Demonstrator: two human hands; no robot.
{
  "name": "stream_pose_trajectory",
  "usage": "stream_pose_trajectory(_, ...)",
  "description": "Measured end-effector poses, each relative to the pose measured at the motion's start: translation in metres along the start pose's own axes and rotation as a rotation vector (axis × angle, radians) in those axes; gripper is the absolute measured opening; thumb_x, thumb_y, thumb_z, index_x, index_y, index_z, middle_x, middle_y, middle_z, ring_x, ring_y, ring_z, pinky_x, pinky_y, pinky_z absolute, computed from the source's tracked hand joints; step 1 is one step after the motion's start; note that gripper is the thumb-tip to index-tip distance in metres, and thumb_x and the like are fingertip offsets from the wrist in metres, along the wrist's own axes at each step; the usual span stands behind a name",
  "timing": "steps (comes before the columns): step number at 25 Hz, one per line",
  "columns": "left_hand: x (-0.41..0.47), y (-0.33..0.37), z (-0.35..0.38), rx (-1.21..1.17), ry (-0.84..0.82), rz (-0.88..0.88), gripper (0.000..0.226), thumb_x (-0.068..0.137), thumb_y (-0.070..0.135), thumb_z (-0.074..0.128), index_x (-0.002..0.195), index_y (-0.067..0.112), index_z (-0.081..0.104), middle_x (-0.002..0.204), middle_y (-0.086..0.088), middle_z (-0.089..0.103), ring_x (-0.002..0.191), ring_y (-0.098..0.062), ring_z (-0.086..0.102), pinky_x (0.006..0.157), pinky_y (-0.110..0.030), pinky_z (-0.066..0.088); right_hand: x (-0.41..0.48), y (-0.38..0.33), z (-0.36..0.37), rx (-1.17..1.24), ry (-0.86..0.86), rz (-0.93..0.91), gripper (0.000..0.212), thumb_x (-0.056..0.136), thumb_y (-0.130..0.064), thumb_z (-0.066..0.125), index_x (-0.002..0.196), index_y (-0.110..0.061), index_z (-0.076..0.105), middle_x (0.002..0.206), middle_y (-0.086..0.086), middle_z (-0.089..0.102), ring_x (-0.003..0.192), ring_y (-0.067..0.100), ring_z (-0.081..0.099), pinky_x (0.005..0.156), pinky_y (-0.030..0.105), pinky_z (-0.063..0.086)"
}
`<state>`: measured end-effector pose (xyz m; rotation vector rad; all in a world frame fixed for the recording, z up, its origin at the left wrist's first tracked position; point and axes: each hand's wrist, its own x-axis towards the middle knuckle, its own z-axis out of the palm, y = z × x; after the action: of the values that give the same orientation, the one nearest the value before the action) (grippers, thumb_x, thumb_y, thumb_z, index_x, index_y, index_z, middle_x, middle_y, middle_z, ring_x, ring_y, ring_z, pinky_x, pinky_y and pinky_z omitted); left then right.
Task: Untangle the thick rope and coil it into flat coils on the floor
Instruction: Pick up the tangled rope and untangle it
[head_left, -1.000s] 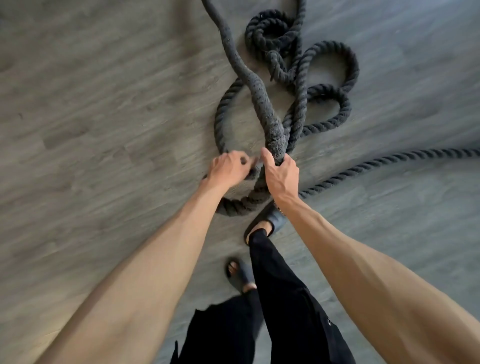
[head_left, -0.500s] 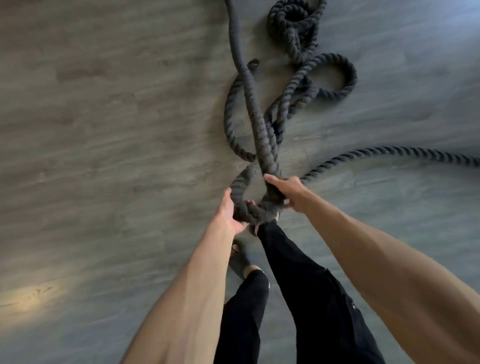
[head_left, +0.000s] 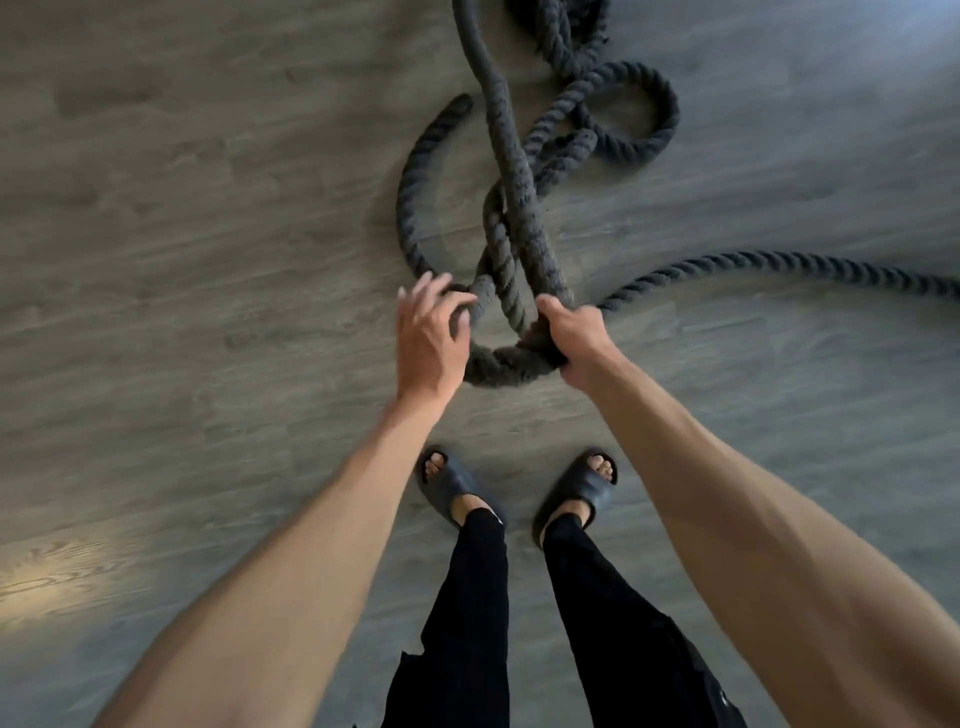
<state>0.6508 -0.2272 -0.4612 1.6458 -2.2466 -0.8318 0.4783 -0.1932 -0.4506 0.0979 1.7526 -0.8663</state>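
A thick dark twisted rope (head_left: 511, 171) lies tangled on the grey wood-look floor, with crossing loops at the top centre and one strand running off to the right edge. My right hand (head_left: 576, 343) is closed around the low bend of the rope, holding that loop off the floor. My left hand (head_left: 428, 338) is beside the loop's left side, fingers spread and curled, fingertips at the rope without a closed grip. One free rope end (head_left: 457, 106) rests on the floor at the upper left of the tangle.
My two feet in dark slide sandals (head_left: 457, 486) stand just below the held loop, black trousers above them. Grey plank floor (head_left: 182, 260) spreads to the left and right. A patch of warm light (head_left: 57, 577) falls at the lower left.
My left hand has let go of the rope and opened beside it. The right hand keeps its grip on the bend. Both feet now stand side by side below the loop.
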Motion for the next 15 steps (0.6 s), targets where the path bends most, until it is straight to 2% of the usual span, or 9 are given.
stream_pose_trajectory(2, 0.012, 0.027, -0.008, 0.052, -0.350, 0.132, 0.059, 0.100, 0.047, 0.029, 0.091, 0.010, 0.073, 0.117, -0.012, 0.069, 0.131, -0.025, 0.051, 0.122, -0.044, 0.015, 0.005, -0.022, -0.018, -0.091, 0.024, -0.019, 0.045, 0.090, -0.033, 0.070, 0.111, 0.006, 0.064, 0.105, 0.023, 0.072, 0.092, 0.035, 0.072, 0.082, 0.052, 0.061)
stream_pose_trajectory(4, 0.017, 0.057, -0.011, 0.113, -0.550, 0.091, 0.073, 0.101, 0.056, 0.022, 0.068, 0.007, 0.065, 0.087, -0.017, 0.071, 0.122, -0.029, 0.057, 0.107, -0.039, 0.036, 0.004, -0.034, -0.037, -0.142, 0.039, -0.006, 0.046, 0.090, -0.036, 0.070, 0.111, 0.005, 0.063, 0.105, 0.021, 0.072, 0.093, 0.035, 0.072, 0.086, 0.052, 0.060)
stream_pose_trajectory(6, 0.012, 0.081, -0.008, 0.071, -0.524, 0.012, 0.070, 0.104, 0.051, 0.026, 0.052, 0.009, 0.047, 0.062, -0.012, 0.060, 0.085, -0.031, 0.065, 0.076, -0.035, 0.040, 0.003, -0.035, -0.052, -0.134, 0.041, -0.004, 0.049, 0.090, -0.039, 0.070, 0.112, 0.004, 0.064, 0.102, 0.019, 0.073, 0.092, 0.033, 0.073, 0.087, 0.049, 0.060)
stream_pose_trajectory(7, 0.004, 0.089, -0.006, 0.019, -0.500, -0.051, 0.070, 0.104, 0.051, 0.026, 0.052, 0.009, 0.048, 0.062, -0.012, 0.060, 0.071, -0.028, 0.060, 0.072, -0.034, 0.037, 0.001, -0.034, -0.057, -0.095, 0.028, -0.008, 0.051, 0.091, -0.042, 0.069, 0.112, 0.004, 0.064, 0.101, 0.019, 0.074, 0.090, 0.032, 0.073, 0.087, 0.047, 0.060)
stream_pose_trajectory(9, -0.015, 0.098, 0.004, -0.178, -0.445, -0.233, 0.072, 0.101, 0.056, 0.026, 0.069, 0.005, 0.066, 0.073, -0.016, 0.068, 0.072, -0.026, 0.063, 0.079, -0.035, 0.045, -0.007, -0.032, -0.070, 0.116, -0.050, 0.001, 0.051, 0.099, -0.045, 0.056, 0.110, 0.004, 0.063, 0.099, 0.022, 0.074, 0.089, 0.032, 0.073, 0.087, 0.045, 0.059)
stream_pose_trajectory(11, -0.035, 0.101, 0.007, -0.523, -0.389, -0.459, 0.062, 0.098, 0.050, 0.027, 0.088, 0.009, 0.073, 0.087, -0.023, 0.071, 0.078, -0.029, 0.067, 0.081, -0.038, 0.051, -0.019, -0.017, -0.079, 0.364, -0.164, 0.014, 0.043, 0.107, -0.034, 0.037, 0.108, 0.002, 0.062, 0.099, 0.021, 0.073, 0.090, 0.032, 0.069, 0.085, 0.043, 0.057)
stream_pose_trajectory(13, -0.056, 0.110, -0.001, -1.008, -0.314, -0.730, 0.055, 0.103, 0.040, 0.031, 0.076, 0.012, 0.070, 0.068, -0.019, 0.069, 0.056, -0.025, 0.064, 0.062, -0.035, 0.051, -0.026, 0.021, -0.082, 0.087, -0.180, -0.117, 0.026, 0.105, -0.016, 0.042, 0.119, -0.005, 0.061, 0.110, 0.016, 0.071, 0.101, 0.029, 0.067, 0.087, 0.044, 0.057)
stream_pose_trajectory(14, -0.062, 0.112, -0.008, -1.193, -0.292, -0.836, 0.057, 0.103, 0.039, 0.032, 0.070, 0.010, 0.068, 0.060, -0.014, 0.066, 0.051, -0.024, 0.061, 0.058, -0.032, 0.050, -0.027, 0.049, -0.083, -0.279, -0.213, -0.261, 0.034, 0.099, -0.008, 0.051, 0.133, -0.010, 0.055, 0.128, 0.015, 0.065, 0.117, 0.029, 0.062, 0.097, 0.047, 0.054)
stream_pose_trajectory(15, -0.067, 0.109, -0.014, -1.327, -0.306, -0.882, 0.060, 0.102, 0.042, 0.033, 0.065, 0.008, 0.065, 0.055, -0.012, 0.063, 0.051, -0.025, 0.059, 0.059, -0.032, 0.049, -0.023, 0.080, -0.084, -0.665, -0.272, -0.431, 0.058, 0.092, -0.004, 0.058, 0.147, -0.018, 0.044, 0.147, 0.013, 0.052, 0.136, 0.029, 0.049, 0.110, 0.048, 0.044)
